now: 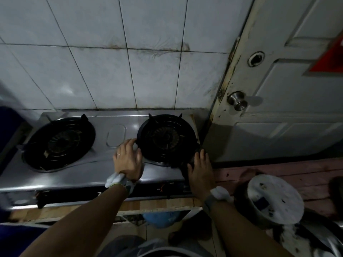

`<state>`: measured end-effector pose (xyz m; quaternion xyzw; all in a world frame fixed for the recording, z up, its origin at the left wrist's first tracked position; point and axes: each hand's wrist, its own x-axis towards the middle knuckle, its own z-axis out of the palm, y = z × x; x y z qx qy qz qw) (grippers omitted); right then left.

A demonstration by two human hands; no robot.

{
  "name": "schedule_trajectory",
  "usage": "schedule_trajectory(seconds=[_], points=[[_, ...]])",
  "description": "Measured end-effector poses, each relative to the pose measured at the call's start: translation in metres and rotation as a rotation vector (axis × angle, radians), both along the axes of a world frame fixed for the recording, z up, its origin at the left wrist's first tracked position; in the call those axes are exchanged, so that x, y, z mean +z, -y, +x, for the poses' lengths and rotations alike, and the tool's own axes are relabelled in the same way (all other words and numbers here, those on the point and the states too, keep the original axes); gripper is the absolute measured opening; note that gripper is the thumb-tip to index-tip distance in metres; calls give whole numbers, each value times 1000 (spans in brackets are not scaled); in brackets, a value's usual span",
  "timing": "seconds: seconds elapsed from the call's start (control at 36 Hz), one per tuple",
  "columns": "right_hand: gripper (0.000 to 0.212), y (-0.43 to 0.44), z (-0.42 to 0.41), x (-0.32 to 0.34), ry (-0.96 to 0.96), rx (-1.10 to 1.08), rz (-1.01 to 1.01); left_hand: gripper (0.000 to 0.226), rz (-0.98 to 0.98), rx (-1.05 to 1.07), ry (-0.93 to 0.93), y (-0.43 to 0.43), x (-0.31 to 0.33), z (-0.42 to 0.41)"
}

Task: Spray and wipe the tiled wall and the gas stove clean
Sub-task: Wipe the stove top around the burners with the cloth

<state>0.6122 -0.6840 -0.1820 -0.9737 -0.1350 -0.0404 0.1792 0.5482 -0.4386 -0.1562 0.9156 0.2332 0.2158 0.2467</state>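
A steel two-burner gas stove [104, 164] stands on a counter against the white tiled wall [104, 71], which shows brown grime along its grout lines. My left hand [128, 158] touches the left rim of the black right burner grate [167, 140] with spread fingers. At the grate's front right edge, my right hand [201, 169] rests against the rim, fingers extended. The left burner grate [59, 143] sits untouched. No spray bottle or cloth is in view.
A white door [287, 89] with a steel knob [237, 101] stands right of the stove. A round white upturned object [274, 199] sits on a pinkish surface at the lower right. A blue gas cylinder [161, 219] shows below the counter.
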Motion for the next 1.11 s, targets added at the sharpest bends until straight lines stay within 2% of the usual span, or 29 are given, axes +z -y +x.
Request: schedule_trajectory(seconds=[0.11, 0.22, 0.31, 0.39, 0.47, 0.56, 0.58, 0.67, 0.69, 0.75, 0.78, 0.83, 0.86, 0.89, 0.94, 1.03, 1.11], points=[[62, -4, 20, 16, -88, 55, -82, 47, 8, 5, 4, 0, 1, 1], [69, -4, 50, 21, -318, 9, 23, 50, 3, -5, -12, 1, 2, 1], [77, 2, 70, 21, -436, 4, 180, 48, -10, 7, 1, 2, 3, 0], [62, 2, 82, 29, -550, 4, 302, 47, -13, 10, 1, 2, 3, 1], [59, 5, 76, 23, -458, 99, 193, 47, -16, 10, -18, 0, 2, 0], [47, 16, 56, 11, -114, 282, -12, 45, -10, 19, -42, 1, 2, 0], [45, 19, 49, 6, -56, 335, -63, 45, -8, 20, -49, 1, 4, 0], [66, 31, 43, 1, 42, 444, -273, 45, -3, 18, -69, 3, 8, 1], [65, 33, 46, -2, 57, 473, -322, 45, -5, 24, -72, 3, 8, 1], [51, 37, 61, -6, 46, 531, -383, 47, -7, 24, -78, 5, 10, 0], [50, 36, 69, -3, -19, 579, -364, 48, -8, 29, -80, 4, 10, 1], [60, 32, 79, 14, -134, 611, -217, 50, -4, 28, -82, 4, 10, 0], [57, 29, 87, 21, -194, 581, -157, 49, -2, 27, -89, 3, 10, 1], [49, 30, 97, 23, -133, 594, -163, 49, -4, 29, -98, 4, 9, 1], [53, 30, 119, 20, -153, 619, -110, 48, -7, 34, -109, 3, 8, 2], [55, 26, 143, 23, -274, 619, -163, 49, -4, 41, -107, 4, 9, 2], [59, 22, 171, 21, -268, 694, -280, 52, -37, 63, -93, 3, 8, 2]])
